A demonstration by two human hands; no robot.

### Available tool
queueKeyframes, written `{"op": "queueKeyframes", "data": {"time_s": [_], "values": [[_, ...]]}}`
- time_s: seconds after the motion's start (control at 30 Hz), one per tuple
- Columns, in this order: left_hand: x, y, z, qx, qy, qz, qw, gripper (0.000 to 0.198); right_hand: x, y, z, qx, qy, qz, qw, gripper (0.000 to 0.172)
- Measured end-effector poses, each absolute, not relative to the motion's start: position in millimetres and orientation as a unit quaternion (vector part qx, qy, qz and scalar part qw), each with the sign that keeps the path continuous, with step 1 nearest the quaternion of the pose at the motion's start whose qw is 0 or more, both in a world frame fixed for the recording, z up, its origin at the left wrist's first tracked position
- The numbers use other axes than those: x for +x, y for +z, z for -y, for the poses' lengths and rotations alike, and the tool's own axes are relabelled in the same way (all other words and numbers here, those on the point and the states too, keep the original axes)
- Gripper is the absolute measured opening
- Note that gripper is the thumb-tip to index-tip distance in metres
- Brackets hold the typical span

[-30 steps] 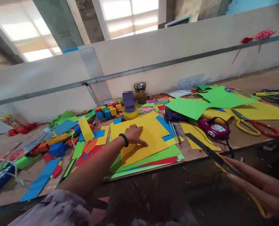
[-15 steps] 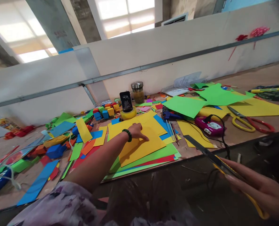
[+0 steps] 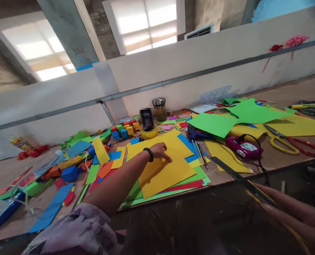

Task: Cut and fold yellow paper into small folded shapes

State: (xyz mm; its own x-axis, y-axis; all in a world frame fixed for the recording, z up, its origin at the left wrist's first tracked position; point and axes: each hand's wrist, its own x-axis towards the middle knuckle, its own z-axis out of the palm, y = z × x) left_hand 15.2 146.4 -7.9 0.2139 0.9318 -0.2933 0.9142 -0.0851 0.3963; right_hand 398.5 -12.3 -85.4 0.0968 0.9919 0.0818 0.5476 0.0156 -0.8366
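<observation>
My left hand (image 3: 161,151) reaches out over the table and rests its fingers on the top yellow paper sheet (image 3: 168,171) of a stack of coloured sheets; the fingers are bent and pressed on the sheet. A green bead bracelet (image 3: 148,154) circles that wrist. My right hand (image 3: 293,212) is low at the right, in front of the table edge, fingers closed along a dark metal ruler (image 3: 237,175) together with a yellow strip. The ruler points up and left toward the table edge.
A phone on a yellow stand (image 3: 147,124) and a jar (image 3: 159,108) stand at the back. Small coloured cubes (image 3: 124,130), paper scraps, green sheets (image 3: 226,118), yellow-and-red scissors (image 3: 287,141), a pink device with a cable (image 3: 242,148) and pens (image 3: 200,150) litter the table.
The view has shifted slightly. My left hand stays on the yellow sheet, and my right hand still holds the ruler, a little lower in the picture.
</observation>
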Motion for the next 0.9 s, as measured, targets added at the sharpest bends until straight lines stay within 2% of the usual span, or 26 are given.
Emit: {"op": "queueKeyframes", "data": {"time_s": [0.07,0.17,0.3,0.43,0.53,0.7,0.83,0.9], "values": [[14,-9,-147,0.734,0.040,-0.607,0.301,0.061,402,-73,9,-0.600,0.405,0.590,0.357,0.059],[12,-8,-145,0.731,0.066,-0.560,0.385,0.043,401,-57,6,-0.611,0.439,0.542,0.375,0.055],[9,-3,-138,0.719,0.097,-0.496,0.477,0.040,391,-40,4,-0.612,0.486,0.521,0.344,0.059],[8,-2,-136,0.702,0.117,-0.465,0.527,0.041,374,-27,0,-0.605,0.483,0.536,0.336,0.059],[6,-4,-135,0.696,0.126,-0.456,0.540,0.040,360,-22,-7,-0.589,0.494,0.552,0.323,0.058],[5,-8,-132,0.706,0.136,-0.454,0.526,0.040,351,-25,-23,-0.551,0.536,0.588,0.253,0.056],[6,-18,-126,0.723,0.164,-0.471,0.478,0.045,355,-33,-32,-0.522,0.565,0.607,0.198,0.053],[8,-23,-118,0.733,0.195,-0.484,0.437,0.056,359,-36,-34,-0.512,0.569,0.616,0.186,0.051]]}}
